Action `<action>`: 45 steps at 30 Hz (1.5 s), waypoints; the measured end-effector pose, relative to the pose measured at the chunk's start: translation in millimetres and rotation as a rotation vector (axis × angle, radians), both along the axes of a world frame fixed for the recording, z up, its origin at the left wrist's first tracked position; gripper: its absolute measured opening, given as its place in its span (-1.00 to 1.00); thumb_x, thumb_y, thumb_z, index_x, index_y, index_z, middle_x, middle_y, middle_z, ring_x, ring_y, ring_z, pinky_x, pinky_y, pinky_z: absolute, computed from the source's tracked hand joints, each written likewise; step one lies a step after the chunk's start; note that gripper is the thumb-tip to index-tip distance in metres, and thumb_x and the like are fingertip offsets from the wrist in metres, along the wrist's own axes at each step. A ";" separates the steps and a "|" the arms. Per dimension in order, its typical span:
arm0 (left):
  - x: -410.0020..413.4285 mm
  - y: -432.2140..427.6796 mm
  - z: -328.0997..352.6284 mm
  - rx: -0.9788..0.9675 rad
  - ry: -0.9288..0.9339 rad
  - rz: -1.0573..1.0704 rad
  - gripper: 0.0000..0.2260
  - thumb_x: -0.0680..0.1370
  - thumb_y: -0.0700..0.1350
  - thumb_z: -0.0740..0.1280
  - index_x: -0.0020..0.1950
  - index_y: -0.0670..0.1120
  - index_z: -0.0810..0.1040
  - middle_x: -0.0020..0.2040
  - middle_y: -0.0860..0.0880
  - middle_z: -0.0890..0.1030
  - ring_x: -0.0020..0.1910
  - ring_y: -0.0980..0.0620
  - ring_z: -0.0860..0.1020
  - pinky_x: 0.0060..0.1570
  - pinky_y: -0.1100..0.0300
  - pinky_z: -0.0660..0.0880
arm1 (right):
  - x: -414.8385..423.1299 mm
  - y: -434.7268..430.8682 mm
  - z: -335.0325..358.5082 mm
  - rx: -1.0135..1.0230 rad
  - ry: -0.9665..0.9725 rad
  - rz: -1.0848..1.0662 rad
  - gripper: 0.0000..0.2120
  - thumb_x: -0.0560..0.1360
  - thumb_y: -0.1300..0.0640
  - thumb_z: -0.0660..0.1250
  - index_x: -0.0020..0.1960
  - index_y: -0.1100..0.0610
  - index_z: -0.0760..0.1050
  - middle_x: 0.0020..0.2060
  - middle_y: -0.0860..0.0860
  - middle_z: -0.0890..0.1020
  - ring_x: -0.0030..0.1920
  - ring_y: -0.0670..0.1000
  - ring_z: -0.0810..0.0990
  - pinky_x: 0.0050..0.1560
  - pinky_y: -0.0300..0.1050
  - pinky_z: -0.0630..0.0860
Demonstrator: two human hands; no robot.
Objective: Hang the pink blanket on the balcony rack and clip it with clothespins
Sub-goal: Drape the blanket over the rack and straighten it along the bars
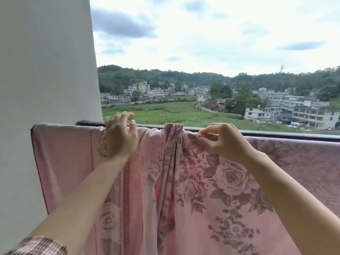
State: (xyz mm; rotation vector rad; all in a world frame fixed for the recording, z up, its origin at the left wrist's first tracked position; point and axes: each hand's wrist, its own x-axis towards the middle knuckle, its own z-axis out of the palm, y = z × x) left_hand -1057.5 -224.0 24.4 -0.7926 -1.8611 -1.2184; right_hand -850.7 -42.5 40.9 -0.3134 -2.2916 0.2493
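Outdoors on a balcony, the pink blanket (202, 181) hangs draped over the dark bar of the balcony rack (276, 134), its rose-printed face turned toward the person and falling out of view at the bottom. Its left edge, trimmed in a dark line, lies against the white wall (46, 70) on the left. Near the middle of the bar the cloth is gathered into 1 thick bunch of folds (173, 137), which rises a little above the bar and runs down in long creases.

The right hand (222, 142) sits just right of that bunch, at the blanket's top edge. Its grip is clamped on the cloth, with thumb and fingertips (201, 134) pinching a small ridge of fabric on the bar.

The left hand (120, 137) is raised just left of the bunch, in front of the blanket's top edge, with its fingers reaching above the bar. Its grip is apart: the fingers are loosely spread and slightly blurred, and nothing shows between them. A checked sleeve (36, 245) shows on the left arm at the bottom corner.

Beyond the bar lie a green field (165, 111), pale village buildings (294, 111), wooded hills (202, 78) and a cloudy sky (202, 34).
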 end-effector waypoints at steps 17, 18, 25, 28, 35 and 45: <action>183.4 132.2 -1.9 -0.359 0.234 -0.421 -0.74 0.55 0.04 0.25 0.16 0.00 0.60 0.07 0.02 0.65 0.23 -0.02 0.49 0.45 0.02 -0.18 | 138.8 108.9 -3.8 -0.014 0.454 -0.387 -0.91 0.46 0.29 0.29 -0.11 0.22 0.57 -0.28 0.14 0.64 -0.30 0.05 0.46 -0.25 -0.19 0.29; 203.0 145.5 -3.3 -0.314 0.228 -0.434 -0.74 0.55 0.05 0.25 0.13 -0.01 0.61 0.02 0.03 0.66 0.16 0.00 0.53 0.46 0.01 -0.13 | 151.7 118.4 -3.5 -0.036 0.490 -0.399 -0.90 0.45 0.30 0.27 -0.11 0.22 0.57 -0.27 0.15 0.64 -0.29 0.07 0.46 -0.24 -0.19 0.29; 299.8 223.8 -19.8 -0.144 0.018 -0.264 -0.80 0.55 -0.17 0.20 0.09 -0.08 0.59 0.04 -0.06 0.65 0.12 -0.08 0.52 0.43 -0.09 0.11 | 237.1 174.0 -16.9 0.033 0.331 -0.312 -0.88 0.53 0.22 0.24 -0.07 0.22 0.55 -0.16 0.15 0.65 -0.11 0.18 0.58 -0.21 -0.14 0.32; 330.5 241.6 -14.6 -0.078 -0.104 -0.191 -0.77 0.55 -0.18 0.15 0.10 -0.11 0.55 0.10 -0.13 0.61 0.18 -0.14 0.46 0.38 -0.05 0.17 | 270.8 188.2 -19.8 0.099 0.134 -0.215 -0.79 0.57 0.08 0.19 -0.07 0.16 0.55 -0.15 0.08 0.66 -0.06 0.14 0.57 -0.10 -0.03 0.43; 436.5 320.2 3.6 -0.159 0.080 -0.250 -0.67 0.55 -0.09 0.16 0.31 -0.09 0.38 0.25 -0.10 0.50 0.31 -0.06 0.39 0.47 0.04 -0.14 | 374.4 249.1 -13.9 0.108 0.084 -0.289 -0.80 0.55 0.07 0.22 0.02 0.12 0.58 -0.01 0.05 0.66 0.07 0.08 0.55 0.09 0.02 0.44; 592.0 469.7 5.8 -0.379 0.285 -0.473 -0.70 0.55 -0.07 0.13 0.16 -0.13 0.54 0.18 -0.09 0.55 0.29 -0.03 0.39 0.46 0.05 -0.15 | 529.2 366.2 -15.1 0.125 0.145 -0.549 -0.81 0.53 0.07 0.23 0.00 0.11 0.58 0.01 0.01 0.64 0.07 0.04 0.52 0.12 0.02 0.33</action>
